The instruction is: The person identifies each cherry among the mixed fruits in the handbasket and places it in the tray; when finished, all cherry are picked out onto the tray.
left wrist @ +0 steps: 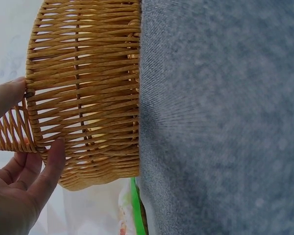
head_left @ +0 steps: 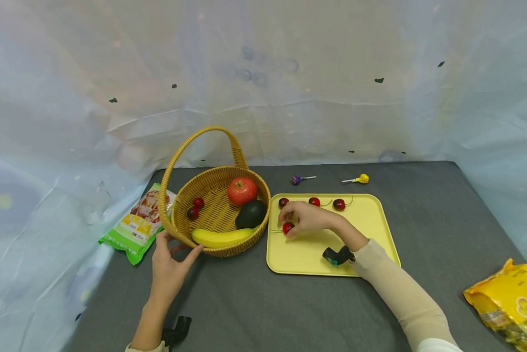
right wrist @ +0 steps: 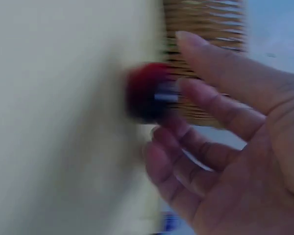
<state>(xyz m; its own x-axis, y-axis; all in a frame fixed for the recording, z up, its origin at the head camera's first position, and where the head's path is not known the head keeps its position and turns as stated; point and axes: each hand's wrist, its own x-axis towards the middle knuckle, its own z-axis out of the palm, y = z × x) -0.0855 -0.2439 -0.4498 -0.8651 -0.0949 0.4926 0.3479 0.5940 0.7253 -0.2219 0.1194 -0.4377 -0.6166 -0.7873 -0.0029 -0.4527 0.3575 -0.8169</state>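
Head view looks down over the whole table — both wrist views sit close, sharing the basket (head_left: 221,210).

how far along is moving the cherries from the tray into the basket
Done: two cherries already lie in the basket, beside the apple, avocado and banana. In hand: the right hand is at a cherry on the tray, fingers around it; whether it is lifted is unclear. The left hand steadies the basket's rim. Left: three more cherries along the tray's far edge.

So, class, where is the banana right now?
In the head view the banana lies inside the wicker basket, along its near wall, in front of the avocado and just beyond the left hand.
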